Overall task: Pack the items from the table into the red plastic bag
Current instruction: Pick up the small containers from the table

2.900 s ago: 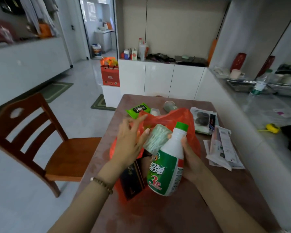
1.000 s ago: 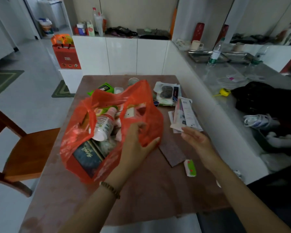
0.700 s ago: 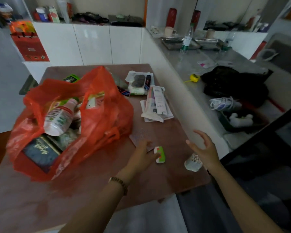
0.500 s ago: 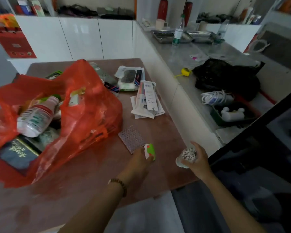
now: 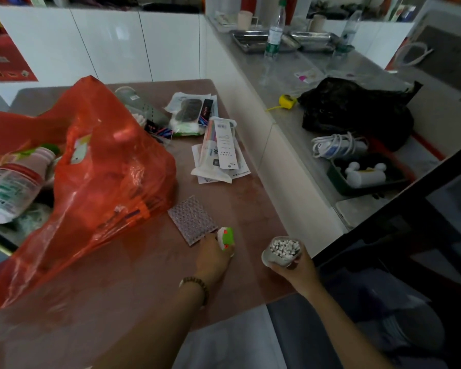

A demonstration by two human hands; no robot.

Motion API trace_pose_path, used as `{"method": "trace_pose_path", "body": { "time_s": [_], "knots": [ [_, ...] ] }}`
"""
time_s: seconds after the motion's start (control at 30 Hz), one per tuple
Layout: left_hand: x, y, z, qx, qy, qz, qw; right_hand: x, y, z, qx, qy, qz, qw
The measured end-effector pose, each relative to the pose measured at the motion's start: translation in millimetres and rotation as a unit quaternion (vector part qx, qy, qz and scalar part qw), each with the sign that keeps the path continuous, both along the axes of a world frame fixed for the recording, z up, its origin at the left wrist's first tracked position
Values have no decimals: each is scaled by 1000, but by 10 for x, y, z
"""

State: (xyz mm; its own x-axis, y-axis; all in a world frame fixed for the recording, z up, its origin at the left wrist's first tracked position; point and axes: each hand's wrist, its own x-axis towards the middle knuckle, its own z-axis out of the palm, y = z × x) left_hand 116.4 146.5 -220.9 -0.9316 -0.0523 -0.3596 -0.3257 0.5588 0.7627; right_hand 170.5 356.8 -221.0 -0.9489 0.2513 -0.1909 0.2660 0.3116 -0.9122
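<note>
1. your left hand [image 5: 213, 259] pinched a small green-and-white item [image 5: 226, 237] low over the table [image 5: 149, 265], just beside a bumpy grey pad [image 5: 192, 219].
2. your right hand [image 5: 297, 269] gripped an open tub of cotton swabs [image 5: 282, 250] at the table's right edge.
3. the red plastic bag [image 5: 109, 169] lay open on the table's left, a bottle [image 5: 14, 187] inside.
4. flat packets [image 5: 218, 147] lay beyond the pad.

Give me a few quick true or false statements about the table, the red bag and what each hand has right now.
The right hand holds an open tub of cotton swabs. True.
The red bag is empty. False: a white bottle lies inside it.
The left hand holds a small green and white item. True.
The bubble-textured pad is inside the bag. False: it lies on the table beside the bag.
</note>
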Motion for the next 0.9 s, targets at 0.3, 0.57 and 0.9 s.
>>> {"method": "trace_pose_path", "body": {
  "time_s": [0.3,0.57,0.9],
  "knots": [
    [-34,141,64,28,-12,-35,999,-47,-169,-60,-41,-38,-55,997],
    [-28,44,99,292,-80,86,949,-318,-621,290,-518,-128,-57,844],
    [-255,-776,181,227,5,125,966,-1060,-1314,370,-473,-181,23,862]
  ]
}}
